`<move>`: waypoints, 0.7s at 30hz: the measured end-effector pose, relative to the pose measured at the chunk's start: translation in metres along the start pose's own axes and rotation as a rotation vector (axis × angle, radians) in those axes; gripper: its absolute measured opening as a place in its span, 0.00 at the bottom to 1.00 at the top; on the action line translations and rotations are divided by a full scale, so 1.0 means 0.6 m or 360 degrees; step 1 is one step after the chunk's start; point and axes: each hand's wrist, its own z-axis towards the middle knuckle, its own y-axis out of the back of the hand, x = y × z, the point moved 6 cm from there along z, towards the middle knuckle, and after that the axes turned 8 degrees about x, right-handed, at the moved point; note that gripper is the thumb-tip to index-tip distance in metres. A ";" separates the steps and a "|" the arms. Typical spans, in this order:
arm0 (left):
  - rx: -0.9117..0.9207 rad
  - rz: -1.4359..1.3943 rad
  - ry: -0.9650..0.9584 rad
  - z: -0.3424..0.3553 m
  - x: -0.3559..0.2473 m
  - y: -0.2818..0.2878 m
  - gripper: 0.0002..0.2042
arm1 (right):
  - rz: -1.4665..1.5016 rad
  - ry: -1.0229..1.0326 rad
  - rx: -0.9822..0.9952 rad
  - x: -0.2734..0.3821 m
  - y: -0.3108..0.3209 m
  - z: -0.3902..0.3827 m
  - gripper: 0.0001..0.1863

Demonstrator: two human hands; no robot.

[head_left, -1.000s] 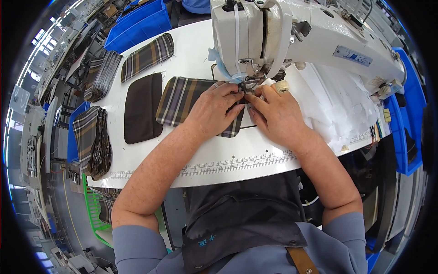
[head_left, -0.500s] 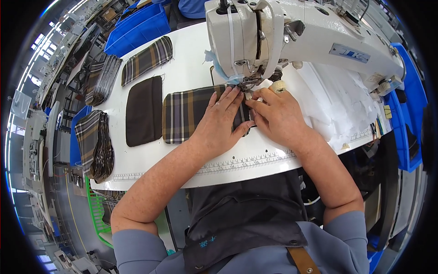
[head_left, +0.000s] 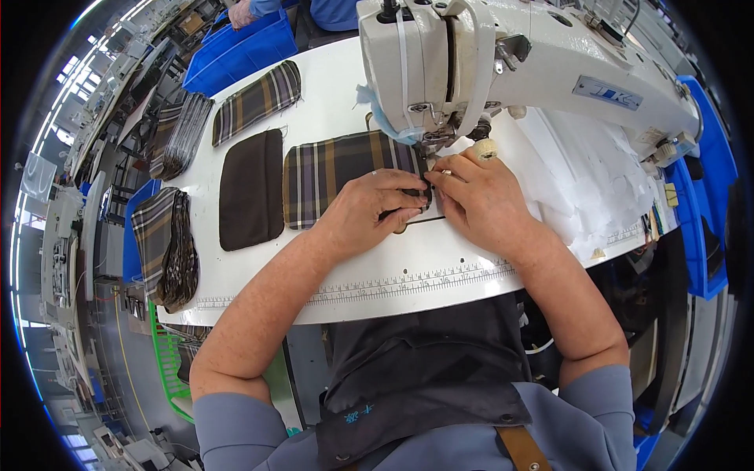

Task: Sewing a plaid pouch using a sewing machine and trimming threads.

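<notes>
A plaid fabric piece (head_left: 334,174) lies flat on the white sewing table (head_left: 408,271), its right edge under the presser foot of the white sewing machine (head_left: 503,59). My left hand (head_left: 375,210) presses flat on the plaid piece's right end, fingers pointing at the needle. My right hand (head_left: 481,198) rests beside it on the right, fingertips pinching the fabric edge just in front of the foot. The needle itself is hidden behind the machine head.
A dark brown fabric piece (head_left: 251,190) lies left of the plaid one, another plaid piece (head_left: 258,100) behind it. Stacks of plaid pieces (head_left: 166,247) hang at the table's left. Blue bins (head_left: 236,49) stand at the back, white cloth (head_left: 577,177) at the right.
The plaid piece has been spread out flat and slid left to right under the foot. Both hands shifted from bunching its edge to holding it flat by the needle.
</notes>
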 end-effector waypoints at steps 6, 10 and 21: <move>-0.0040 0.0076 -0.0015 0.019 0.017 0.012 0.09 | -0.0050 -0.0051 0.0024 -0.001 -0.004 0.003 0.13; -0.0129 0.0226 -0.0069 0.031 0.032 0.021 0.10 | -0.0075 -0.0091 0.0028 0.001 -0.005 0.005 0.14; -0.0251 0.0594 0.0116 0.050 0.016 0.011 0.11 | -0.0081 -0.0111 0.0024 -0.002 -0.004 0.002 0.16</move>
